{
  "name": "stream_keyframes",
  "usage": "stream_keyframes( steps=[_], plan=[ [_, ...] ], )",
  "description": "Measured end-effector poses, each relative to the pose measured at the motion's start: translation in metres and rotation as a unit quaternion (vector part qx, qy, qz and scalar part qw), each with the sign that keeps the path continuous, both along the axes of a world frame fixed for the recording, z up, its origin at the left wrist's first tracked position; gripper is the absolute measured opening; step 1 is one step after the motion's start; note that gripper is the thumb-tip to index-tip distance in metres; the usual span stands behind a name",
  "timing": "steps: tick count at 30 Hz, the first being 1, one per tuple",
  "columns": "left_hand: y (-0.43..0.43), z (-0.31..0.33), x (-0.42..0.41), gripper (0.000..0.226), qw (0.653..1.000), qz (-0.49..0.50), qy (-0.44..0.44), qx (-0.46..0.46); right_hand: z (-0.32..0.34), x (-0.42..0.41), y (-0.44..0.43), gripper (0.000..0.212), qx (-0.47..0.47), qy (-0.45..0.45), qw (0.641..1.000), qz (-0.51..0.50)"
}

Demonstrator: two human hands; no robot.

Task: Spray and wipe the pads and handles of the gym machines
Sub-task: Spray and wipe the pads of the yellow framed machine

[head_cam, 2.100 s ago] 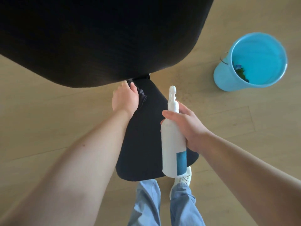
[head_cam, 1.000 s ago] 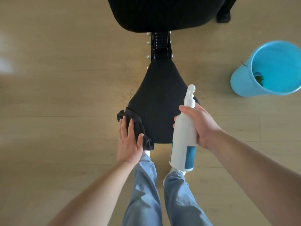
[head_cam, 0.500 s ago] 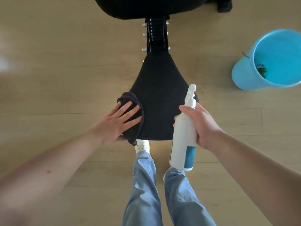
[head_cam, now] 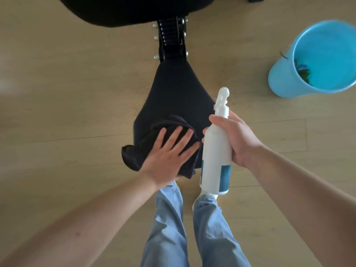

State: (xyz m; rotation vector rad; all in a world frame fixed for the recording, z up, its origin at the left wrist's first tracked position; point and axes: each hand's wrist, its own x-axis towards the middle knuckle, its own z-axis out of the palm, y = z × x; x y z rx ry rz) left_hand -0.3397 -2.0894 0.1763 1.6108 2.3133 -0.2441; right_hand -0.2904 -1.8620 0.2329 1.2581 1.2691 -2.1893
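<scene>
At the bottom centre of the frame stood the person's legs in light blue jeans [head_cam: 169, 228], on a wooden floor [head_cam: 67, 93]. Just above them the left grip [head_cam: 167, 157] lay released, fingers straight and spread, pressing a dark cloth [head_cam: 133, 157] onto the near left part of the black seat pad [head_cam: 177, 93] in mid-frame. One corner of the cloth hung past the pad's left edge. To the right, the right grip [head_cam: 238, 139] was grasping a white spray bottle [head_cam: 215, 155], its nozzle end toward the top of the frame. Beyond the seat pad, a black bolted bracket [head_cam: 171, 41] met a larger black pad [head_cam: 125, 8] at the top edge. A blue bucket [head_cam: 279, 79] stood at the upper right.
</scene>
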Motion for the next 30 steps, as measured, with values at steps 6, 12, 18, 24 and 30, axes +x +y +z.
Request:
stream_keyframes(
  steps=[6,12,18,24,30],
  plan=[
    [0.043,0.001,0.019,0.099,0.999,0.034,-0.013,0.010,0.000,0.019,0.041,0.016,0.029,-0.029,0.999,0.003],
    [0.110,0.000,0.036,0.080,0.996,0.070,-0.034,0.034,0.002,0.043,0.061,0.013,0.097,-0.060,0.993,0.008],
    [0.165,-0.011,0.035,0.012,0.968,0.149,-0.133,0.151,0.015,0.067,0.059,0.019,0.166,-0.076,0.982,0.049],
    [0.133,-0.005,0.028,0.044,0.983,0.027,-0.119,0.135,0.031,0.073,0.055,0.023,0.167,-0.070,0.983,0.027],
    [0.108,-0.011,0.015,0.062,0.968,-0.190,-0.125,0.109,0.035,0.067,0.046,0.034,0.144,-0.049,0.988,0.019]
  ],
)
